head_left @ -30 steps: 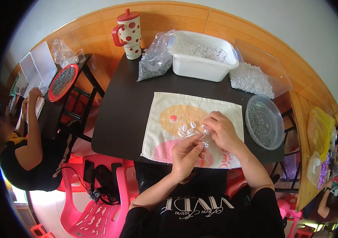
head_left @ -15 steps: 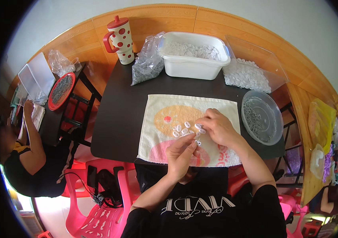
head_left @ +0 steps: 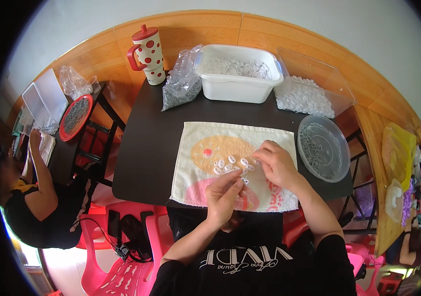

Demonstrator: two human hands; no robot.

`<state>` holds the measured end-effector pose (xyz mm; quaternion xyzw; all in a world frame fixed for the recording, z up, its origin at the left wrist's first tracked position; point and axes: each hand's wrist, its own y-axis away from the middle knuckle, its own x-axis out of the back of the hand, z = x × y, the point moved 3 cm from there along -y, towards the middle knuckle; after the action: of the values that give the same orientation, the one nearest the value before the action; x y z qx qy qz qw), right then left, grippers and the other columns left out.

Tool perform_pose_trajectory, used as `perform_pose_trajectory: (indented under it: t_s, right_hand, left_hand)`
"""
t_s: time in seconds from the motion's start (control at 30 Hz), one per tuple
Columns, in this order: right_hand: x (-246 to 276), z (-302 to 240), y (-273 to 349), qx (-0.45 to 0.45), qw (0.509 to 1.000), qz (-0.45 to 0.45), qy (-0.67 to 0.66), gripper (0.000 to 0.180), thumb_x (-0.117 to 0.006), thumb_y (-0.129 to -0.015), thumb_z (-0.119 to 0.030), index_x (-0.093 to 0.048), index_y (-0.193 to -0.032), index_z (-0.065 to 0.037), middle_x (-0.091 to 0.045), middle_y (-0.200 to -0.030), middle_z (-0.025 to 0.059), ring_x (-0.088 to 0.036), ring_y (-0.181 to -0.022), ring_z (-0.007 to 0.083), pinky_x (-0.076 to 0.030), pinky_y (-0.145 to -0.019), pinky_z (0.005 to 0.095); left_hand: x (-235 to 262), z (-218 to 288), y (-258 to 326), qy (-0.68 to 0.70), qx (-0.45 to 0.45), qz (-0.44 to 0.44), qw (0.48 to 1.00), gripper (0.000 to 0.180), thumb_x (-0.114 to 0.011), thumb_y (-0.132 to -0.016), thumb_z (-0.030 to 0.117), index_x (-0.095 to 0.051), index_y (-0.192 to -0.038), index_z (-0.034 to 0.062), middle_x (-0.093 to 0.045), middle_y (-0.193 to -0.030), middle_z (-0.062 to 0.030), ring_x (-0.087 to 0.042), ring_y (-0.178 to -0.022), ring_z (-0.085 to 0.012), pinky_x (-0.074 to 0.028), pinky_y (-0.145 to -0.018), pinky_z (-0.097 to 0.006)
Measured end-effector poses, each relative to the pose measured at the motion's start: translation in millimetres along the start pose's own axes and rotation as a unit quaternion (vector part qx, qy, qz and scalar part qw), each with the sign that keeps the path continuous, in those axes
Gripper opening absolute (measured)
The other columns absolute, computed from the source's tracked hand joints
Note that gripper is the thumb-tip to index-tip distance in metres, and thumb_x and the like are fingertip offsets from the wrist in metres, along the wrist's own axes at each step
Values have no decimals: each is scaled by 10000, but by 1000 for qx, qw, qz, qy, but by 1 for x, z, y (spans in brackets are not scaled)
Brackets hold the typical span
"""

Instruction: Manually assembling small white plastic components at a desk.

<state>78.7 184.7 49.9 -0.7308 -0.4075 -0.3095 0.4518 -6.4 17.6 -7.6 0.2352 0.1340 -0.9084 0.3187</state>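
On a patterned cloth [head_left: 186, 143] lies a small cluster of white oval plastic pieces [head_left: 231, 160] with dark slots or holes. My left hand [head_left: 223, 196] is closed at the near side of the cluster, pinching a small white plastic piece [head_left: 245, 181] between thumb and fingertips. Just right of the cluster, my right hand [head_left: 275, 163] has its thumb and fingertips pressed together. Whatever sits in that pinch is too small to make out.
Behind the cloth stand a dotted tumbler [head_left: 150, 56], a bag of grey bits [head_left: 181, 91], a white tub [head_left: 235, 89] and a bag of white pieces [head_left: 304, 97]. A clear round bowl [head_left: 336, 153] of grey parts is at the right. Another person [head_left: 42, 192] sits at left.
My right hand has drawn back slightly to the right from the white pieces. The left hand keeps its pinch in nearly the same place. The whole view has shifted a little.
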Motion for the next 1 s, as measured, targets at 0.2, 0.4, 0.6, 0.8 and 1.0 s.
perform_pose_trajectory:
  t_s: [0.2,0.4,0.6,0.8,1.0]
  right_hand:
    - [-16,-19,-15,3,995,-65,73,198,-669,-762,-10,-701,-952,-56,-602,-913,105,-609,-896,298,-504,-742,402]
    - [-21,-19,-7,43,999,-31,14,176,-662,-824,7,-699,-992,-30,-633,-896,75,-627,-823,239,-501,-710,355]
    - [-4,-12,16,-184,896,-10,-405,135,-613,-938,9,-690,-1047,22,-677,-909,6,-582,-799,55,-466,-723,213]
    - [5,-25,26,-228,854,11,-467,104,-653,-937,-24,-698,-1016,28,-676,-879,-4,-575,-778,50,-465,-711,207]
    - [6,-29,26,-189,871,27,-453,81,-648,-941,-16,-690,-986,35,-659,-858,11,-565,-767,52,-457,-699,205]
  left_hand:
    - [-2,0,1,13,-4,13,1000,278,-598,-933,-73,-661,-1201,-35,-689,-937,-87,-642,-753,-124,-513,-629,-239]
    - [-1,-1,2,2,6,6,1000,288,-602,-949,-41,-645,-1233,-23,-684,-959,-60,-633,-798,-100,-512,-678,-230]
    - [-4,3,3,8,-1,8,1000,285,-603,-925,-78,-664,-1200,-32,-683,-945,-76,-654,-775,-122,-521,-640,-230]
    - [-13,13,2,-1,12,-6,1000,294,-598,-918,-81,-665,-1200,-31,-675,-911,-63,-653,-754,-118,-513,-613,-224]
    - [-14,13,2,-6,15,-10,1000,311,-599,-908,-93,-667,-1204,-29,-668,-891,-60,-653,-744,-116,-509,-604,-222]
